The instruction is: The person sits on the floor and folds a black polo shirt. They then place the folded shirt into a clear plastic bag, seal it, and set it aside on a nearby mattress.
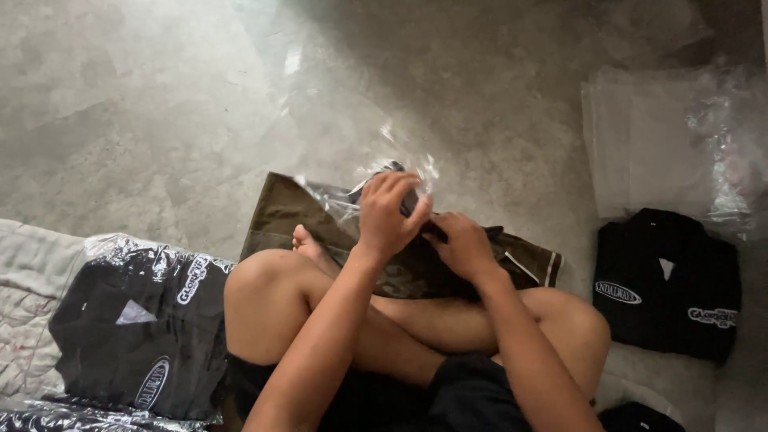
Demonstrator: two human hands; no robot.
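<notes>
I sit cross-legged on the floor. My left hand [390, 213] grips the mouth of a clear plastic bag [340, 196] that lies over a folded olive-brown garment [284, 218] in front of my legs. My right hand [462, 245] presses on a dark folded garment [436, 230] at the bag's opening, partly hidden under both hands. My bare foot [306, 241] rests on the brown garment.
A bagged black shirt [140, 320] lies at my left on a pale quilted mat [28, 320]. An unbagged folded black shirt [668, 280] lies at my right, with a stack of clear bags [656, 136] behind it on the grey concrete floor [144, 104].
</notes>
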